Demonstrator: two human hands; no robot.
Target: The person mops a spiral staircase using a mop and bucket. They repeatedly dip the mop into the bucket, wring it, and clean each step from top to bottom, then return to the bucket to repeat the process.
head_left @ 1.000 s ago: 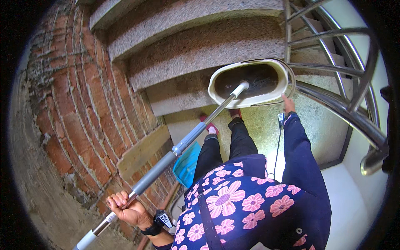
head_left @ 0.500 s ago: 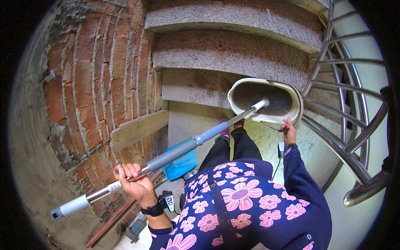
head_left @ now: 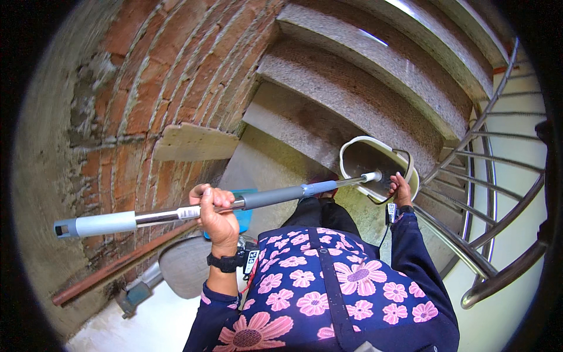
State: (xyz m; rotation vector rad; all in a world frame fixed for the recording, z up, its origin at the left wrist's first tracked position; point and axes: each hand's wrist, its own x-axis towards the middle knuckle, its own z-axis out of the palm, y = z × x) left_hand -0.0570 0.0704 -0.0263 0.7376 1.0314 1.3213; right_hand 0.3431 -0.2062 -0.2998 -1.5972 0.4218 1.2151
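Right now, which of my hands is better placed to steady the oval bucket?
Probably your right hand: it is right at the oval bucket, though firm contact is hard to confirm. Your left hand is wrapped around the telescopic pole, farther from the bucket.

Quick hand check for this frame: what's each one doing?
Left hand: closed, holding the pole.
Right hand: at the bucket, fingers partly curled; cannot tell whether it grips anything.
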